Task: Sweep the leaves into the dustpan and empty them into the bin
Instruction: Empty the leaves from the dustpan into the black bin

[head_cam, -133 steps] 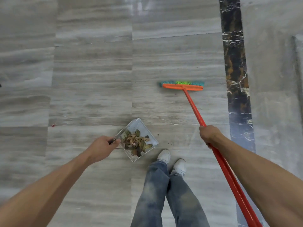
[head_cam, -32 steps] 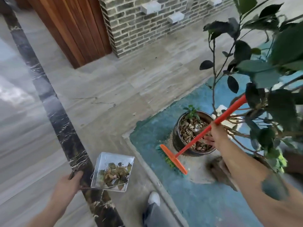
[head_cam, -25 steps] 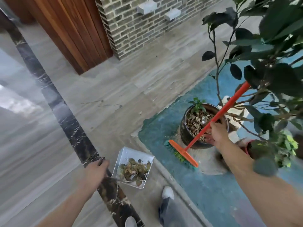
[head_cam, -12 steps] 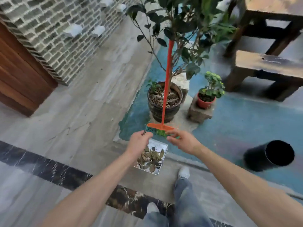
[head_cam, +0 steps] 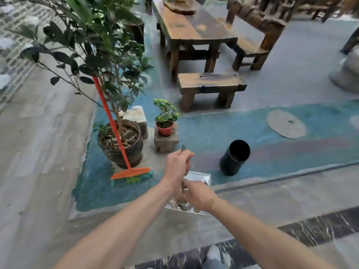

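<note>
My left hand (head_cam: pixel 177 166) grips the thin metal handle of the silver dustpan (head_cam: pixel 201 177), which I hold low in front of me. My right hand (head_cam: pixel 198 195) lies over the pan with its fingers curled on it, hiding most of the dry brown leaves (head_cam: pixel 175 203) inside. The black cylindrical bin (head_cam: pixel 235 157) stands open on the blue floor, a short way right of and beyond the pan. The orange broom (head_cam: pixel 110 117) leans free against the big potted tree, its green-bristled head (head_cam: pixel 132 176) on the floor to the left of my hands.
The dark pot of the tall tree (head_cam: pixel 121 144) stands at the left, a small red pot (head_cam: pixel 165 129) on a stone block beside it. A wooden stool (head_cam: pixel 210 83), table (head_cam: pixel 192 28) and bench stand beyond. A low kerb (head_cam: pixel 281 177) runs under the bin.
My right hand has let go of the broom, which now leans on the potted tree, and has come onto the dustpan. My view has turned right, bringing the bin closer.
</note>
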A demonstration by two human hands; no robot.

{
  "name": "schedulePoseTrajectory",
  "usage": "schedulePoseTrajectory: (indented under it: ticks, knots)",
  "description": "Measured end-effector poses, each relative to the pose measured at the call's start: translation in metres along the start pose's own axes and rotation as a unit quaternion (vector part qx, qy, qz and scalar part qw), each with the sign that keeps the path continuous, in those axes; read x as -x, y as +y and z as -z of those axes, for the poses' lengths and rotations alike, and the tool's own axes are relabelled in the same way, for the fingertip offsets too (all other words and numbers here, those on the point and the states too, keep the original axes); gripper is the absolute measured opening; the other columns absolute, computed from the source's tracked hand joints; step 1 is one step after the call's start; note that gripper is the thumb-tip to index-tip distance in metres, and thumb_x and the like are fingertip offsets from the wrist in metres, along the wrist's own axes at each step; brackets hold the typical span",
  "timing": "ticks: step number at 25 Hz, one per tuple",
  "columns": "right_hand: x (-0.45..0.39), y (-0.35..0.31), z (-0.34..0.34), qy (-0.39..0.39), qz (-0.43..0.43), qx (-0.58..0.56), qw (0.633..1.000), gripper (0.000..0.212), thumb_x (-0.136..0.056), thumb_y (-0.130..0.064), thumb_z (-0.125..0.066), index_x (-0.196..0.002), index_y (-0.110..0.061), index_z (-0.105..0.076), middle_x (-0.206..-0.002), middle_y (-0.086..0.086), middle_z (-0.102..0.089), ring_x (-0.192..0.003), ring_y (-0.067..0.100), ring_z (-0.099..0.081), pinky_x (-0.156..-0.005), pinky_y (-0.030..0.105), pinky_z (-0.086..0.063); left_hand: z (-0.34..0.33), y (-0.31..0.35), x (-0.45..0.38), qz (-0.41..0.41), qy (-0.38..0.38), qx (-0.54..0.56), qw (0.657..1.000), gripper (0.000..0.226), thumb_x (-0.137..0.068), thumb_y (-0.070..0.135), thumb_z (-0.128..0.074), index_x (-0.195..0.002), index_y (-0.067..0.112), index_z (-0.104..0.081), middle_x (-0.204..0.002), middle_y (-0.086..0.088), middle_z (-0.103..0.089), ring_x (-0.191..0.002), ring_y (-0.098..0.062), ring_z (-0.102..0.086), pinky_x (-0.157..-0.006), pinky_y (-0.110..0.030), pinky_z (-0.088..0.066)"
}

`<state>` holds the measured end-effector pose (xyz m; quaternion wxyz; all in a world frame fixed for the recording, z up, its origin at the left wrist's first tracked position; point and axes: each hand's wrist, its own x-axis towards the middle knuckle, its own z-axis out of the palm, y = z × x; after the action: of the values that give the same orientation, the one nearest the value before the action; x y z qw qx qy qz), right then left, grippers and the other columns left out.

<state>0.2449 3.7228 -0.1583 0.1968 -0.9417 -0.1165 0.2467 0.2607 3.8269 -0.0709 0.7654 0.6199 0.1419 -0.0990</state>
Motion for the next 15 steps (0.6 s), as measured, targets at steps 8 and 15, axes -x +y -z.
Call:
schedulePoseTrajectory:
  ticks: [8, 15]
  knots:
    - [0.044, 0.166, 0.036, 0.105, -0.119, -0.011, 0.987, 0.032, -0.098, -0.037, -0.039, -0.104, -0.015, -0.061, -0.106, 0.013, -0.067, -0.098, 0.036, -0.061, -0.069, 0.037, -0.043, -0.17, 0.01, 0.009, 0.011, -0.096, 0.019, 0.995, 0.037, -0.084, 0.003, -0.049, -0.055, 0.017, -0.032, -0.041, 0.007, -0.022, -0.039, -0.01, -0.016, -0.048, -0.029, -0.011]
    - [0.056, 0.268, 0.08, 0.104, -0.146, 0.034, 0.983, 0.023, -0.098, -0.019, -0.041, -0.106, -0.013, -0.062, -0.105, 0.015, -0.068, -0.097, 0.037, -0.064, -0.067, 0.035, -0.041, -0.269, 0.003, -0.026, 0.03, -0.107, 0.016, 0.994, 0.031, -0.078, 0.012, -0.052, -0.056, 0.019, -0.031, -0.044, 0.004, -0.018, -0.045, -0.016, -0.01, -0.059, -0.04, -0.007]
